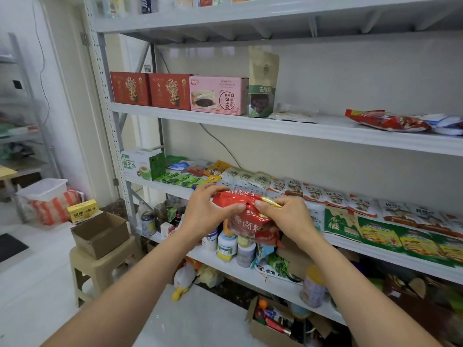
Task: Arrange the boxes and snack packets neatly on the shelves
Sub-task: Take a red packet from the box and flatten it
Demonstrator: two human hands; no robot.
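Packet (246,222): the red snack packet was held up in the air between the two hands, its crumpled top edge level with the fingers and the rest hanging below them.
Left hand (209,212): gripped the packet's top left corner, with the fingers curled over the back and the thumb pressed on the front.
Right hand (288,216): pinched the top right corner at the gold strip, fingers curled, with its thumb close to the left thumb.
Middle shelf (160,185): stood just behind the packet. It carried a green-and-white box (142,164) at the left end, small green sachets (180,180) beside that, and overlapping rows of flat packets (338,199) running off to the right.
Upper shelf (275,128): sat well above the hands. It held a pair of red boxes (170,91), a pink box (218,97) touching them, a brown paper pouch (263,83) upright beside the pink box, and another red bag (385,120) lying flat far to the right.
Lower shelf (240,272): bottles (226,244) stood directly beneath the held packet.
Floor side: an open cardboard box (100,234) sat on a beige stool (100,269), left of the left forearm.
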